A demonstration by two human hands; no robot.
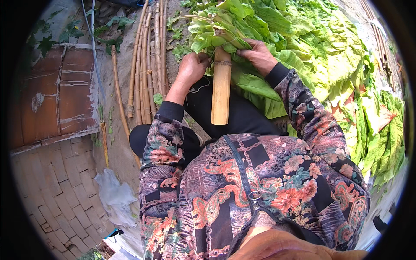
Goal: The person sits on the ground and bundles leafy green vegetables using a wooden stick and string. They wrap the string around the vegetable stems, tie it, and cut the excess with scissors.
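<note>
A pale bamboo pole (221, 94) points towards me over my dark trousers, its cut end nearest my body. Big green leaves (227, 22) are bunched along its far part, and a thin string (225, 43) passes round them close to the bare bamboo. On the pole's left side, my left hand (194, 69) has its fingers pinched where the string runs; the fingertips are partly hidden. A loose length of white string (202, 86) hangs just below that hand. My right hand (259, 56), right of the pole, grips a leaf of the bunch between thumb and fingers.
Several long bamboo canes (149, 65) lie on the ground at the left. A large heap of leaves (338, 58) spreads to the right. A rusty metal sheet (60, 94), brick paving (61, 185) and a crumpled plastic sheet (113, 196) are at the far left.
</note>
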